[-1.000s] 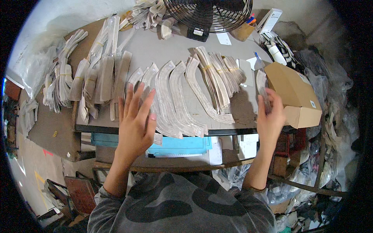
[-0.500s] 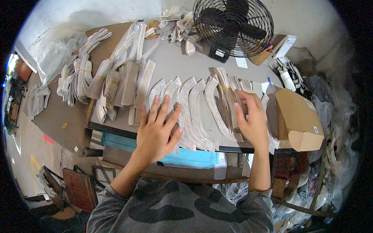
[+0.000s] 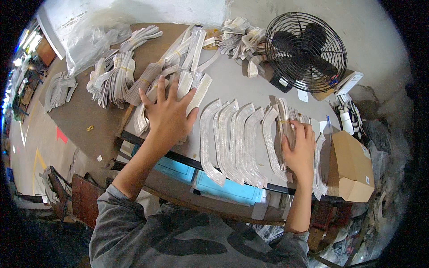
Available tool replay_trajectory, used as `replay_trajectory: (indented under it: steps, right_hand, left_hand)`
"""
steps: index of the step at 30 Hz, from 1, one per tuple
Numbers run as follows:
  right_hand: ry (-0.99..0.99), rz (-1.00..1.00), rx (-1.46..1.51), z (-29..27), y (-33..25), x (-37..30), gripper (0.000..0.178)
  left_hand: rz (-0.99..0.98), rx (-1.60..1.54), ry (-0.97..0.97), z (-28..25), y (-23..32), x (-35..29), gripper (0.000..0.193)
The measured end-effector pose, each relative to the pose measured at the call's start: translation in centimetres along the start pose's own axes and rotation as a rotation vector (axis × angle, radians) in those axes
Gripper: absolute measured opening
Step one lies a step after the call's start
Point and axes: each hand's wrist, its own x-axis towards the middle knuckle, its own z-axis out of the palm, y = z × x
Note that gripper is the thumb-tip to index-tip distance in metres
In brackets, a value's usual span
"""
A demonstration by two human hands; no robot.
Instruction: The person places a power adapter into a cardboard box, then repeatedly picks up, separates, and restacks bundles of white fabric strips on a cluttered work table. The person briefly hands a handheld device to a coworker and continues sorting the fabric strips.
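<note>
Several curved whitish strips (image 3: 239, 140) lie side by side across the table's front half, their lower ends reaching its front edge. My left hand (image 3: 167, 114) is spread flat over the banded bundles of strips (image 3: 143, 82) at the left, its fingers apart with nothing gripped. At the right end of the row, my right hand (image 3: 300, 149) curls its thumb and fingers around a standing bundle of strips (image 3: 282, 116) tied with a yellow band. My palm hides part of that bundle.
A black caged fan (image 3: 306, 51) stands at the back right. A cardboard box (image 3: 351, 163) sits at the right edge. More strip bundles (image 3: 243, 38) are heaped at the back, beside a clear plastic bag (image 3: 94, 42) at far left. Blue drawers (image 3: 228, 187) show under the table (image 3: 232, 80).
My left hand has moved off the row of curved strips, up and left onto the bundles. The right hand stays at the banded bundle. The view has shifted leftward.
</note>
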Motion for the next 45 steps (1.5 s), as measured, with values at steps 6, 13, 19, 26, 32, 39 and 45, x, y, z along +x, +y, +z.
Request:
replay_trajectory:
  steps: [6,13,19,26,32,39,45]
  right_hand:
    - [0.015,0.006,0.001,0.2,0.3,0.1,0.052]
    - [-0.045,0.030,0.058,0.0,1.3,0.5,0.055]
    - [-0.095,0.026,-0.145,-1.0,-0.8,1.1,0.051]
    - [-0.062,-0.040,-0.126,-1.7,0.0,5.5,0.038]
    - [-0.371,-0.002,-0.003,-2.5,1.7,9.8,0.049]
    - [-0.430,0.023,-0.399,-1.9,-2.7,8.2,0.055]
    - [-0.360,0.104,-0.189,-3.6,-1.9,7.5,0.049]
  left_hand:
    - [-0.028,-0.029,0.008,-0.1,-1.4,-0.1,0.052]
    - [-0.078,-0.025,-0.024,-1.0,-4.2,-0.1,0.050]
    - [-0.021,0.033,0.008,-0.9,-3.5,-0.2,0.050]
    - [0.011,-0.055,-0.026,-2.4,-1.6,0.2,0.056]
    - [0.191,-0.377,0.148,-3.8,1.5,3.8,0.043]
    - [0.383,-0.936,0.161,-3.6,6.8,10.6,0.023]
    - [0.235,-1.318,-0.131,-1.0,8.6,10.9,0.023]
